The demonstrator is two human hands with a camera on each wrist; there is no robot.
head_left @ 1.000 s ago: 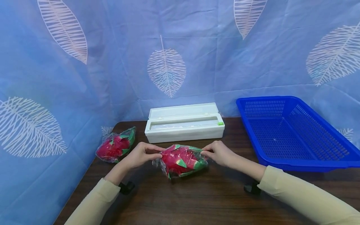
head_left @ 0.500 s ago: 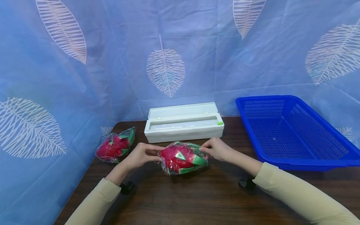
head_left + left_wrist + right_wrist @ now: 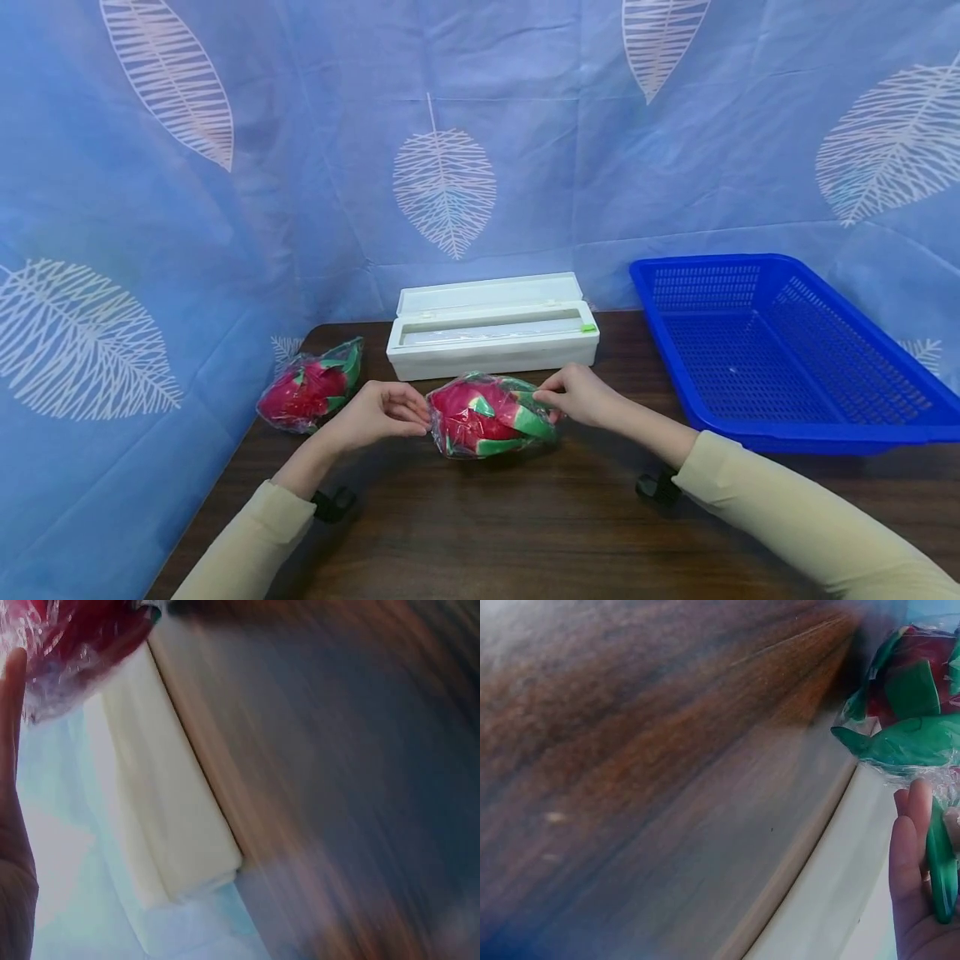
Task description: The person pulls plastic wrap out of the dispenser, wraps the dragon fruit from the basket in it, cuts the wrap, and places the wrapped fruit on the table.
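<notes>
A red toy-like dragon fruit (image 3: 476, 417) with green scales, wrapped in clear cling film, is held close over the dark table in the head view. My left hand (image 3: 378, 412) has its curled fingertips and thumb at the film on the fruit's left end. At the other end, my right hand (image 3: 581, 396) pinches the green tips. The right wrist view shows a green leaf tip (image 3: 942, 870) between those fingers. Part of the wrapped red fruit (image 3: 90, 637) shows in the left wrist view, a straight digit touching its film.
Behind the hands stands a long white cling film box (image 3: 491, 362), its lid raised and a roll inside. Another wrapped dragon fruit (image 3: 307, 387) lies at the table's left edge. A blue plastic basket (image 3: 813, 437) stands at the right, before a blue leaf-patterned cloth (image 3: 525, 183).
The dragon fruit has been turned and shifted slightly up, so its loose film on the left now lies closer to it. The left fingers have curled more and the right hand has changed its grip.
</notes>
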